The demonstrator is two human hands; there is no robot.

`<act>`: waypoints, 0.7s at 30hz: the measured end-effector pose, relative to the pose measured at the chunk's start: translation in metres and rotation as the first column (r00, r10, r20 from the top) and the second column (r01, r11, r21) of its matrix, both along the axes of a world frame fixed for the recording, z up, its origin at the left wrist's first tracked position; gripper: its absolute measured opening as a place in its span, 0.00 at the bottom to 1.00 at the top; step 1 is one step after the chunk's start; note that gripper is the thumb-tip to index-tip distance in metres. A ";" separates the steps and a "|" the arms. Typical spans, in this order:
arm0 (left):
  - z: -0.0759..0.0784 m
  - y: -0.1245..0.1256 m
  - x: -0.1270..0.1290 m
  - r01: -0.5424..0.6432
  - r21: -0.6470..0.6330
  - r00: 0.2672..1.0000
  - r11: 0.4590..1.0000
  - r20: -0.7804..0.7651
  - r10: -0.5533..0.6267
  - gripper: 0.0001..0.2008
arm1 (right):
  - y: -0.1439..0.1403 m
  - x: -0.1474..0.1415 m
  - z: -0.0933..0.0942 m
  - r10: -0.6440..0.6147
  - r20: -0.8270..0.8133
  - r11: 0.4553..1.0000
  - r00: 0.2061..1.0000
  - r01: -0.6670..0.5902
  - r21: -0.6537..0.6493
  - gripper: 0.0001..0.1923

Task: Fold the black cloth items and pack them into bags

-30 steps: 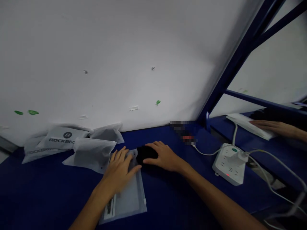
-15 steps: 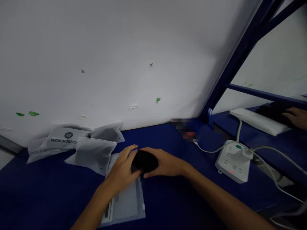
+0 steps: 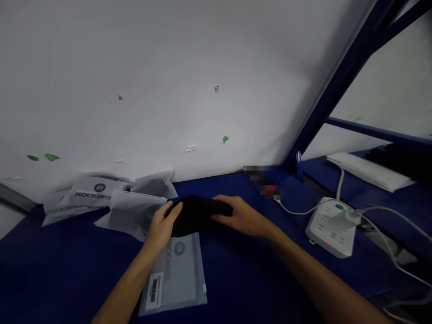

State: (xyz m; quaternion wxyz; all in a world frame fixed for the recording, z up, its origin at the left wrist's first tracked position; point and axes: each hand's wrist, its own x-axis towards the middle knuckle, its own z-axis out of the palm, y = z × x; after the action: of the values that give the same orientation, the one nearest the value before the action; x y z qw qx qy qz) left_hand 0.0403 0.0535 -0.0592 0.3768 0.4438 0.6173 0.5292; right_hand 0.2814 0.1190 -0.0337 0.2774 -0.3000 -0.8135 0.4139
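A black piece of cloth (image 3: 195,215) is held between both my hands just above the blue table (image 3: 67,270). My left hand (image 3: 162,225) grips its left end and my right hand (image 3: 241,216) grips its right end. Under the cloth, flat on the table, lies a translucent zip bag (image 3: 178,274) with a barcode label on its near end. The bag's far end is hidden by the cloth and my left hand.
Several white ROCKBROS pouches (image 3: 101,200) are piled at the back left against the white wall. A white power strip (image 3: 332,229) with a plugged charger and cables sits at the right. Beyond a blue frame post (image 3: 324,103), white bags (image 3: 367,171) lie on the neighbouring bench.
Both my hands have closed on the black cloth and lifted it off the zip bag, spreading it sideways. The other person's hand at the right bench has left the view.
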 end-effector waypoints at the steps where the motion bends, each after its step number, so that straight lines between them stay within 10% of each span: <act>1: 0.002 0.000 -0.001 0.002 -0.014 1.000 1.000 0.015 -0.002 0.20 | 0.003 0.002 0.002 -0.040 -0.028 0.999 0.999 0.040 0.000 0.11; 7: 0.008 -0.002 -0.005 0.063 -0.086 0.997 0.994 -0.035 -0.066 0.18 | 0.021 0.009 -0.001 -0.286 -0.197 0.958 0.938 0.273 -0.088 0.10; 13: 0.002 -0.006 0.002 0.161 0.095 0.807 0.982 -0.585 -0.076 0.15 | 0.035 0.009 -0.020 -0.441 -0.046 0.881 0.896 0.442 0.172 0.09; 21: -0.016 -0.020 0.018 0.423 -0.005 0.498 0.906 -0.834 -0.237 0.45 | 0.031 0.018 -0.031 -0.244 0.336 0.932 0.910 0.124 0.342 0.31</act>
State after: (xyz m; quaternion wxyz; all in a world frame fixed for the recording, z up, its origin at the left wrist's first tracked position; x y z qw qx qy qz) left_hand 0.0584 0.0337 -0.0751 0.0954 0.7826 0.5667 0.2393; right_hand 0.2996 0.1500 -0.0649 0.1999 -0.4016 -0.8740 0.1867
